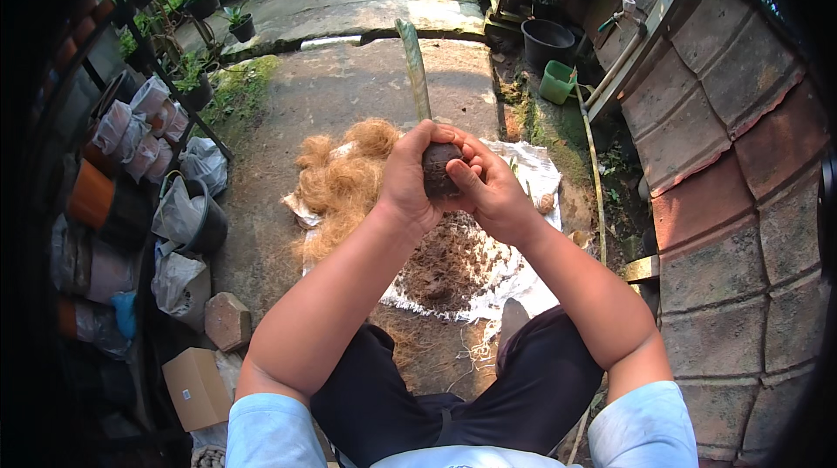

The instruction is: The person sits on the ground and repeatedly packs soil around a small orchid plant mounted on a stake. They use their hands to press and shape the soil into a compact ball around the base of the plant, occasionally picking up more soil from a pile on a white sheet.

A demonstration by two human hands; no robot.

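Observation:
Both hands are raised in front of my knees, cupped around a dark brown ball of soil (441, 170). My left hand (407, 170) wraps its left side, with the thumb over the top. My right hand (498, 188) presses the right side, its thumb lying across the ball. A long, mottled green leaf or stem (414, 66) rises beyond my fingers; its lower end is hidden. Below lies a white woven plastic sack (533, 282) bearing loose dark soil mix (435, 265). A heap of tan coconut fibre (350, 183) covers its left part.
A small brown ball (546, 204) rests at the sack's right. Left are bagged pots (147, 128), a black bucket (212, 223), a stone block (227, 322) and a cardboard box (196, 389). A tap (626, 10), green container (558, 82), black tub (548, 42) and tiled wall (709, 278) stand right.

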